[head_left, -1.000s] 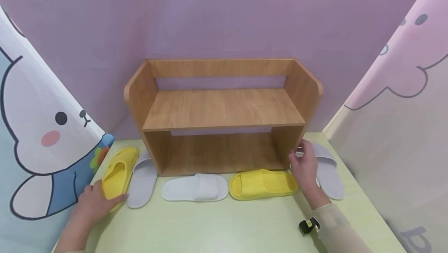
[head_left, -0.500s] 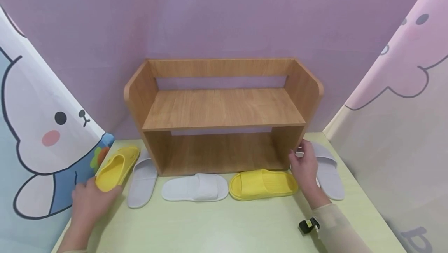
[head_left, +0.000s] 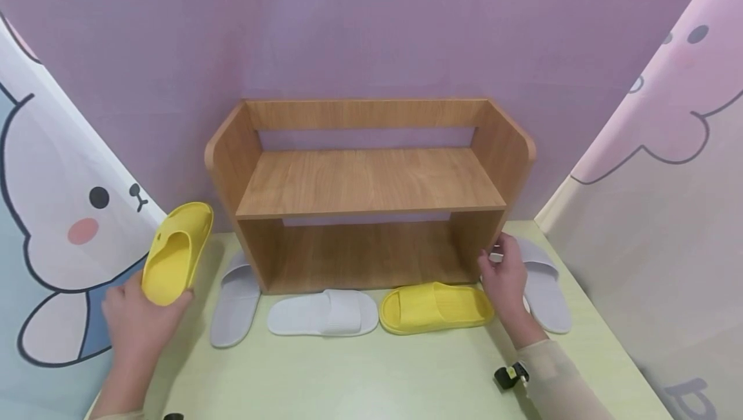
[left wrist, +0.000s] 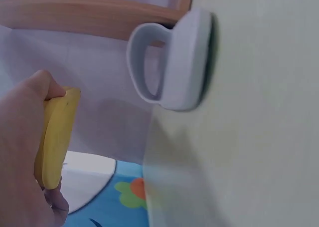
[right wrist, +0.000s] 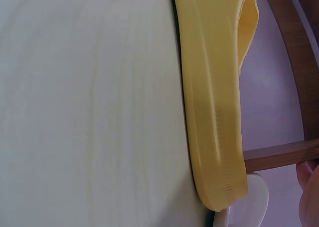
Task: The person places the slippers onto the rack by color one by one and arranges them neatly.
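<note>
My left hand [head_left: 142,323] grips a yellow slipper [head_left: 194,226] by its heel end, thumb on one side and fingers on the other. The slipper is lifted, its toe tilted up, left of the wooden shelf unit [head_left: 371,181]. In the left wrist view, the yellow slipper [left wrist: 59,139] shows edge-on between thumb and fingers. My right hand [head_left: 505,275] stays at the lower right of the shelf, loosely bent fingers at the side panel [right wrist: 281,155]. Partly hidden beneath this hand lies a white slipper [right wrist: 251,202].
Along the table front lie a white slipper [head_left: 319,312] and a yellow slipper [head_left: 438,307]. A grey slipper [head_left: 235,304] stands by the shelf's left side, another grey slipper [head_left: 545,288] at far right. Purple cloth [head_left: 371,26] hangs behind; printed cloth borders both sides.
My left hand has raised the yellow slipper off the table, moving it up and slightly left, away from the left grey slipper. The right hand has stayed in place.
</note>
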Available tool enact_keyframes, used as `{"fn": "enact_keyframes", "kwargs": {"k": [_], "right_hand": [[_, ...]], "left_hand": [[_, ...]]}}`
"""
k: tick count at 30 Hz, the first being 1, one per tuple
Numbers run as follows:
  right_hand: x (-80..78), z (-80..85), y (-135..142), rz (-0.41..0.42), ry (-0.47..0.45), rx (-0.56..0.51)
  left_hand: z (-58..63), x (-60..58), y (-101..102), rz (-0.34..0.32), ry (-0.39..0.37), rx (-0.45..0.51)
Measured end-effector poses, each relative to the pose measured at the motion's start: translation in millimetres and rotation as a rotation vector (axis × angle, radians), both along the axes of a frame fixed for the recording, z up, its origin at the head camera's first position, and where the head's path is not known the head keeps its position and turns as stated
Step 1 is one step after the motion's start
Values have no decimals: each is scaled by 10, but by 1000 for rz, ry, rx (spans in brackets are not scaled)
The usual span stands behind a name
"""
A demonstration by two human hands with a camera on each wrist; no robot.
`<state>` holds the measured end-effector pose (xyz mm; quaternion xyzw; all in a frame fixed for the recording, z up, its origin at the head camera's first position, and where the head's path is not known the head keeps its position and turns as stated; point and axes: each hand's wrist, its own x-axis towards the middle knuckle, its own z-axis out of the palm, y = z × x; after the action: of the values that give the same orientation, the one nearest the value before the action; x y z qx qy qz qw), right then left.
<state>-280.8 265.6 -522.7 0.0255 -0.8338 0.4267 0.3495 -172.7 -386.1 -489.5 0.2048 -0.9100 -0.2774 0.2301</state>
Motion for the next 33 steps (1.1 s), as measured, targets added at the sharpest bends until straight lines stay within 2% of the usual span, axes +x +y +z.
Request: {"fn": "enact_keyframes", "kwargs": {"k": [2,7,13,18,25,33], "right_hand": [[-1,-5,0,-1,7,5],[1,-23,6,-14,36,13],[-1,-36,-25,3,37,17],[-6,-31,-16,-5,42,16],[-14,-31,-10,-7,15,6],[-13,-37,-19,-5,18,-2]], "left_hand": [[47,-6,31,4,25,5],[173,-40,134,13,27,26],[345,-17,247,45,29,79],[448,-55,345,43,98,98],[590,-110,448,69,241,124],[818,-96,634,76,314,130]]}}
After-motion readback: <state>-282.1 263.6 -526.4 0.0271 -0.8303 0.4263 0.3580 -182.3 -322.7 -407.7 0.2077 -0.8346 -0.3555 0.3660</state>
